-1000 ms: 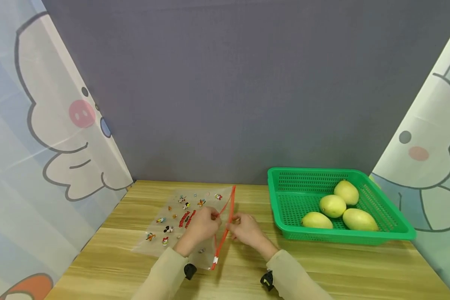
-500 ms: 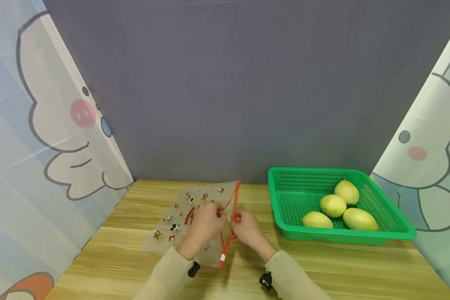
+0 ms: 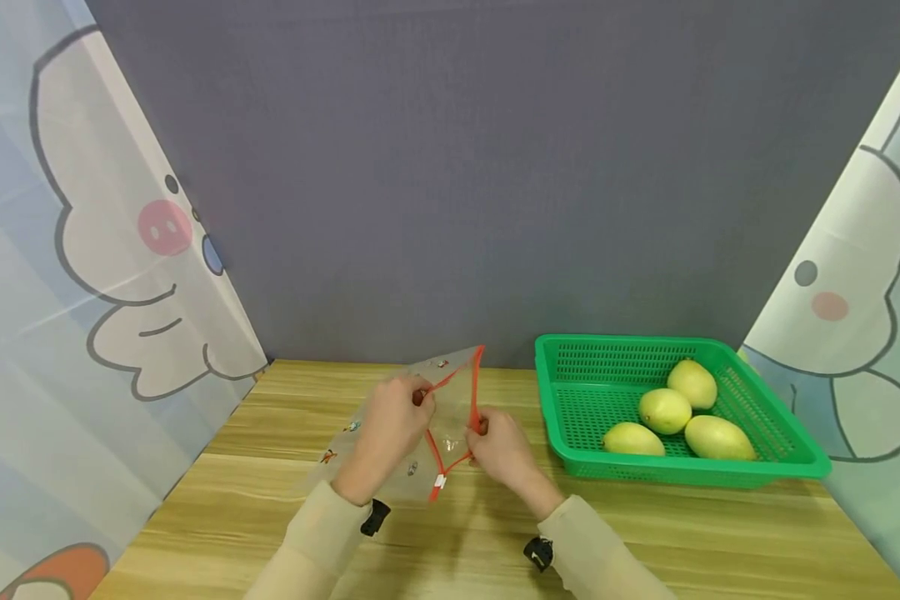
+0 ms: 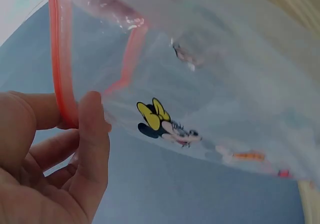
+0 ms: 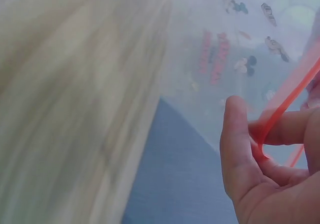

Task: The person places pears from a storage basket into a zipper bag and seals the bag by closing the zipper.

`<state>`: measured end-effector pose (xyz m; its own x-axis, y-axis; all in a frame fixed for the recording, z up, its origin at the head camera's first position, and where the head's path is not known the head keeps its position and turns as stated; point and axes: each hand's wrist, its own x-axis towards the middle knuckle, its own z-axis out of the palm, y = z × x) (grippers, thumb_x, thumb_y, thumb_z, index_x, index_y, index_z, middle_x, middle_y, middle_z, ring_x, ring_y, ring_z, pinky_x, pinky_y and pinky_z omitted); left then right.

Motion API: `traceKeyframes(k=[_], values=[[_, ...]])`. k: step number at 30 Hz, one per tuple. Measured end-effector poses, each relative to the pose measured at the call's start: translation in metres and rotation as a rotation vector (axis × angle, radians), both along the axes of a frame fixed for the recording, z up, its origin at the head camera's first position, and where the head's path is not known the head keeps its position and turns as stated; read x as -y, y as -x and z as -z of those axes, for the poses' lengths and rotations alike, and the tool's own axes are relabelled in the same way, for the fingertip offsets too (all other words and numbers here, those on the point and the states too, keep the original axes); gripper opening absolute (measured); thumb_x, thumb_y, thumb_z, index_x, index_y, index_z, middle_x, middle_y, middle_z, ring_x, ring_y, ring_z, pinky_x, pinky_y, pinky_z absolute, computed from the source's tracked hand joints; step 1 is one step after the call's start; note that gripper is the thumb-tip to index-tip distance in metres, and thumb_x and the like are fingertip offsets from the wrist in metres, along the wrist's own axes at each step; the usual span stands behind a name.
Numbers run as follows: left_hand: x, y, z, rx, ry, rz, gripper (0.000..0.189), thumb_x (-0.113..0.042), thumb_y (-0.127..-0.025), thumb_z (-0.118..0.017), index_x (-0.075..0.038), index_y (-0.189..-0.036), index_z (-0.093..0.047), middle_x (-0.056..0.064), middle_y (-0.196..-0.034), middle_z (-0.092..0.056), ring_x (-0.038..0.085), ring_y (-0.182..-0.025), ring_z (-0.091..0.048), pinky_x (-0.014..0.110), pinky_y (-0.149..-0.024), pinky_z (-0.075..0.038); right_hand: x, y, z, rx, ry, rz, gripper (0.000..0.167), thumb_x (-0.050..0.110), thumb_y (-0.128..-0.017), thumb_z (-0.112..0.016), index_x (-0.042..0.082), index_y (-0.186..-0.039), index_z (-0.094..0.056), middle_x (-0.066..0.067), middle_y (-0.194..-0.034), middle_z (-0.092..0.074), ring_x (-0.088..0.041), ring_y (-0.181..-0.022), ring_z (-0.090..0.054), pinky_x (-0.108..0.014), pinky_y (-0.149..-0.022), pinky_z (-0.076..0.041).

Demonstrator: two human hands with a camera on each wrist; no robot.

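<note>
A clear zip bag [image 3: 413, 479] with cartoon prints and a red zip edge is held between both hands, its mouth spread apart. My left hand [image 3: 392, 421] pinches one red edge between thumb and fingers; the left wrist view shows the thumb against the red strip [image 4: 61, 58]. My right hand [image 3: 504, 450] pinches the opposite red edge, and in the right wrist view that strip [image 5: 287, 101] bends round the fingers. A white slider [image 3: 440, 481] sits at the near end of the zip. The bag's far corner points up toward the back.
A green plastic basket [image 3: 693, 472] stands on the right of the wooden table [image 3: 217, 500], holding several yellow-green oval fruits, one of them a fruit [image 3: 720, 438] at the front right. A dark grey panel [image 3: 450, 183] rises behind, with cartoon-printed curtains [image 3: 142, 275] at the sides.
The bag's mouth has spread wider as the hands drew apart. My left hand has risen and moved slightly left, and the bag has lifted and tilted, its red corner now higher.
</note>
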<state>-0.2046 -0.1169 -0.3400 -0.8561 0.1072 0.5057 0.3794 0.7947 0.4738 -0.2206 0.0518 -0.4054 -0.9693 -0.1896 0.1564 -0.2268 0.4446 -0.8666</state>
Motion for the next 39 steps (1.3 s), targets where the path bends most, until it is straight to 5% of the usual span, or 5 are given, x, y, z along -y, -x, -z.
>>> traceKeyframes(k=[7, 15, 27, 39], values=[[0.015, -0.002, -0.014, 0.036, -0.124, -0.031, 0.017, -0.001, -0.089, -0.071, 0.004, -0.105, -0.077, 0.007, -0.076, -0.066, 0.011, -0.055, -0.052, 0.023, -0.045, -0.042, -0.004, -0.006, -0.017, -0.073, -0.02, 0.011, 0.004, -0.001, -0.093, -0.064, -0.003, -0.09, -0.065, -0.005, -0.07, -0.059, -0.018, -0.056, -0.065, -0.027, -0.05, -0.053], [0.032, -0.005, -0.023, 0.027, -0.145, -0.083, 0.017, 0.0, -0.089, -0.068, 0.002, -0.102, -0.079, 0.01, -0.081, -0.065, 0.017, -0.062, -0.061, 0.026, -0.047, -0.048, -0.011, -0.007, -0.032, -0.082, -0.058, 0.053, 0.018, -0.004, -0.091, -0.062, -0.007, -0.107, -0.069, -0.007, -0.082, -0.064, -0.015, -0.062, -0.065, -0.027, -0.055, -0.054], [0.049, -0.013, -0.031, 0.116, -0.289, -0.099, 0.019, -0.001, -0.094, -0.064, 0.006, -0.106, -0.076, 0.015, -0.091, -0.064, 0.015, -0.056, -0.068, 0.024, -0.047, -0.054, -0.031, -0.007, -0.052, -0.117, -0.081, 0.122, 0.02, -0.004, -0.086, -0.065, -0.002, -0.103, -0.075, -0.005, -0.082, -0.071, -0.014, -0.069, -0.067, -0.03, -0.059, -0.054], [0.057, -0.02, -0.032, 0.094, -0.287, -0.181, 0.02, -0.003, -0.091, -0.06, 0.003, -0.098, -0.077, 0.015, -0.09, -0.07, 0.02, -0.057, -0.071, 0.026, -0.046, -0.051, -0.05, -0.004, -0.063, -0.111, -0.076, 0.158, 0.017, 0.002, -0.089, -0.067, 0.003, -0.102, -0.079, -0.003, -0.085, -0.074, -0.015, -0.072, -0.067, -0.03, -0.059, -0.051]])
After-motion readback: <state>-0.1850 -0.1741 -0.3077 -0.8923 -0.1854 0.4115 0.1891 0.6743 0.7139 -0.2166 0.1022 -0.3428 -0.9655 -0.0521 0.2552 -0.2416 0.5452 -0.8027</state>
